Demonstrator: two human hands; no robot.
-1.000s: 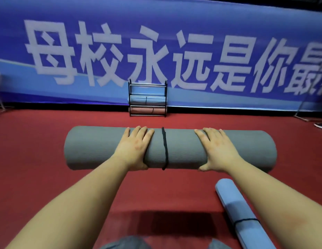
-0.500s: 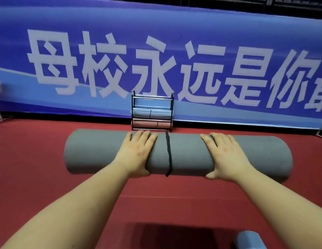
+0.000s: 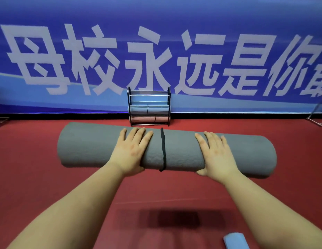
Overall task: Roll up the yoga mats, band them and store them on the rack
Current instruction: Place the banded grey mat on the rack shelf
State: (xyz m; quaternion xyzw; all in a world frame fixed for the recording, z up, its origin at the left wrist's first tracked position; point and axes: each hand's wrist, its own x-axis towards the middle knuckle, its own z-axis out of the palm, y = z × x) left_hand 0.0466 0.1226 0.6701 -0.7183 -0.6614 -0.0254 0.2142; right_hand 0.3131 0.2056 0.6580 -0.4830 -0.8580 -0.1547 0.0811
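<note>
A rolled grey yoga mat (image 3: 95, 144) lies crosswise in front of me, off the red floor, with its shadow on the carpet below. A black band (image 3: 163, 150) circles its middle. My left hand (image 3: 132, 151) grips the roll just left of the band, fingers over the top and thumb underneath. My right hand (image 3: 215, 153) grips it the same way right of the band. Straight ahead a small black rack (image 3: 128, 97) stands against the wall. It holds a banded blue mat (image 3: 138, 109) above a pink mat (image 3: 142, 119); its top shelf is bare.
The end of a rolled light-blue mat (image 3: 235, 240) lies on the floor at the bottom right. A blue banner (image 3: 174, 18) with white characters covers the back wall. Metal stand feet (image 3: 316, 122) sit on the floor at the far right.
I have carried the grey mat toward the rack, which now looks larger. The light-blue mat on the floor has slid to the bottom edge of view. Both hands keep their hold.
</note>
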